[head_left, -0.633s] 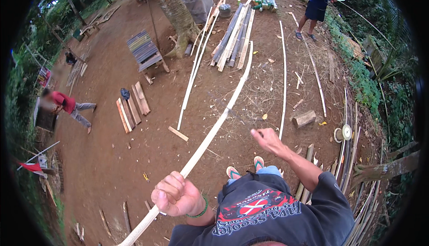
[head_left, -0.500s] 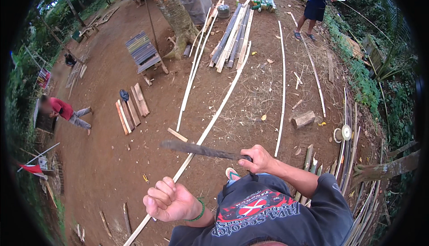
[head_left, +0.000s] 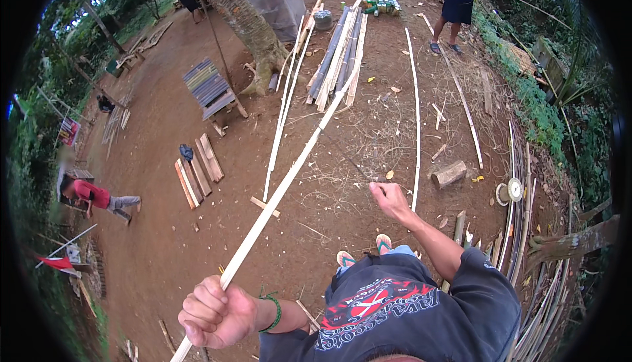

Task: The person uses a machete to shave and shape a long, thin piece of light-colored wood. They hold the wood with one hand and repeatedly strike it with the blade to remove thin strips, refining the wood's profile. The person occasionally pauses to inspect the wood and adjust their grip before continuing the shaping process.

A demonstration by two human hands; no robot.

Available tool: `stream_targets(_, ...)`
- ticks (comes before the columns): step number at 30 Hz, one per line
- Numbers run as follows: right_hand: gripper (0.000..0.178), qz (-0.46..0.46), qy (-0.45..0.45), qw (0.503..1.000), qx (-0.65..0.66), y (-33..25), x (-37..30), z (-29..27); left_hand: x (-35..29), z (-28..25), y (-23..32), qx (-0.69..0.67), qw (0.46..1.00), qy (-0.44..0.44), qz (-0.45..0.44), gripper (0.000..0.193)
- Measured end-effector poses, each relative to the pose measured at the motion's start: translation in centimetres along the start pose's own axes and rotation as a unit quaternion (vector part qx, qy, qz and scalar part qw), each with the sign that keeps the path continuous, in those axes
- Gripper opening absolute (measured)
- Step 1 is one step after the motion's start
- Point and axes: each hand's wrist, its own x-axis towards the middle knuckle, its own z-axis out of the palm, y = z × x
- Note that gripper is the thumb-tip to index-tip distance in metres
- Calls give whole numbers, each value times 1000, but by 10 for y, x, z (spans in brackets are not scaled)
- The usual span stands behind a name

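A long pale bamboo strip runs from the lower left up toward the stacked bamboo at the far middle. My left hand, with a green cord at its wrist, is closed round the strip near its lower end. To the right, my right hand is closed on the handle of a machete. The blade shows nearly edge-on as a thin dark line, pointing forward and left, its tip close to the strip. My fingers hide most of the handle.
Bamboo slats lie stacked ahead, near a tree trunk. Long strips, a short log and a spool lie rightward. Boards lie left. One person is at left, another at far right.
The machete has swung from across the strip to point forward, and my right hand moved forward. My left hand shifted left and down; the strip looks raised. The person in red moved slightly.
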Motion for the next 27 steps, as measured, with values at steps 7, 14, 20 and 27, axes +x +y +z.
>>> stream_targets(7, 42, -168, -132, 977, 28, -91, -54, -25, -26, 11, -43, 88, 987, 121, -56, 47)
stream_targets(14, 54, -117, -129, 985, -20, -40, -22, -10, -41, -21, -45, 142, 978, 126, -81, 49)
stream_targets(20, 73, 142, -16, 982, -124, 67, 66, -27, -29, -52, -53, 140, 963, 214, -83, 47)
stream_targets(27, 49, -194, -201, 957, -75, -63, 0, 26, -14, -79, -50, 161, 940, 291, -68, 46)
